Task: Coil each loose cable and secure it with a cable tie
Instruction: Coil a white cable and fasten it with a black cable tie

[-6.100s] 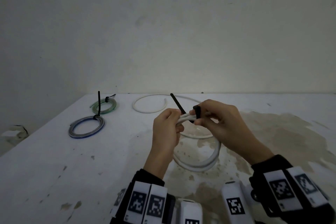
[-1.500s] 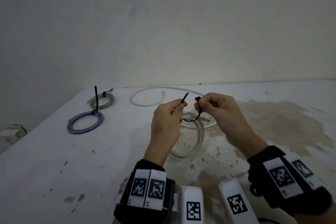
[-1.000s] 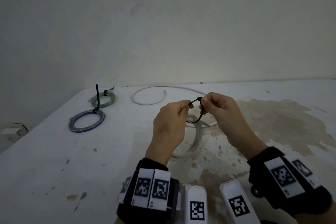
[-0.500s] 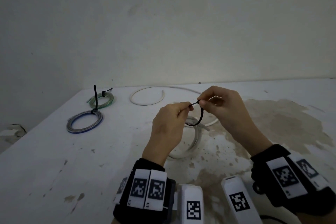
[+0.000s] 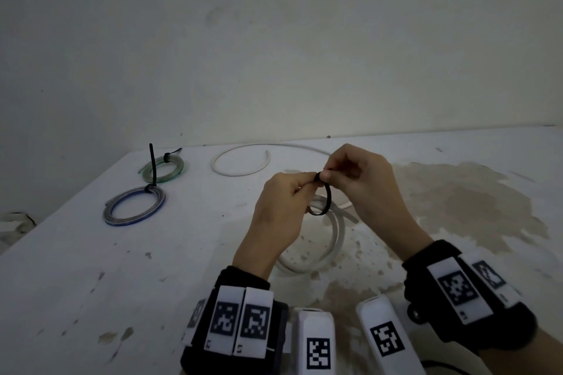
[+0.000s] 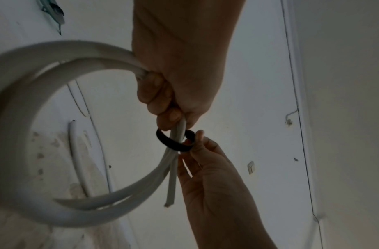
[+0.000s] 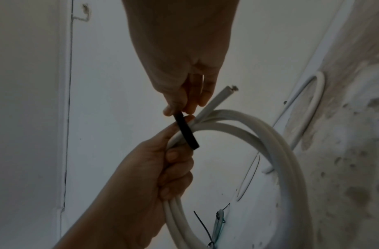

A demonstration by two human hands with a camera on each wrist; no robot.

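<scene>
A thick white cable coil (image 5: 333, 240) hangs above the table from my left hand (image 5: 281, 207), whose fingers curl round its strands (image 6: 177, 133). A black cable tie (image 5: 326, 201) forms a loop around the strands (image 7: 186, 133). My right hand (image 5: 359, 179) pinches the tie's joined ends at the top of the loop, fingertip to fingertip with the left thumb. One cut end of the cable (image 7: 231, 89) sticks out past the tie. The coil (image 6: 34, 134) shows as a wide ring in the left wrist view.
A blue-grey tied coil (image 5: 135, 205) and a green tied coil (image 5: 163, 167) lie at the far left of the white table (image 5: 91, 283). A thin loose white cable (image 5: 240, 161) curves at the back. A brown stain (image 5: 472, 198) covers the right side.
The tie's two ends, apart 1.5 s ago, have been brought together into a closed loop around the coil. The right hand has shifted its pinch onto the joined ends.
</scene>
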